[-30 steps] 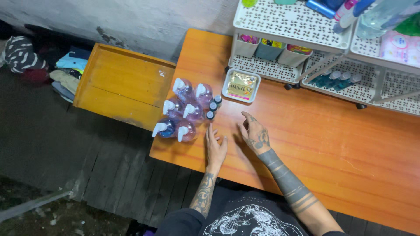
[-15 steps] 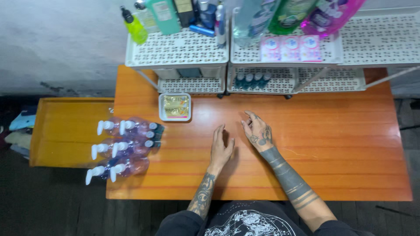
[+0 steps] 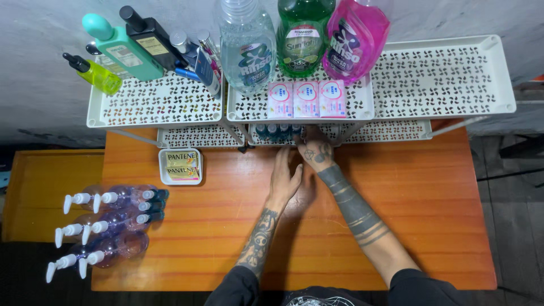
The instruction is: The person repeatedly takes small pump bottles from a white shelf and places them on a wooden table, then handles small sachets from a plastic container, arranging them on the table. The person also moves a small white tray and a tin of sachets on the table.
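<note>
1. i see the row of small dark-capped bottles (image 3: 277, 131) on the lower white perforated plastic shelf (image 3: 391, 131), tucked under the upper shelf at the back of the bench; the work in hand looks to me like reaching in for one of them.
2. my right hand (image 3: 316, 152) sits at the lower shelf's edge, fingers curled under it beside the bottles; i cannot tell whether it grips anything.
3. my left hand (image 3: 285, 175) lies flat and open on the orange wooden bench (image 3: 396, 215), holding nothing.
4. i judge the next move needs a careful pinch in that low gap.
5. three pink soap packets (image 3: 306, 98) sit just above.
</note>
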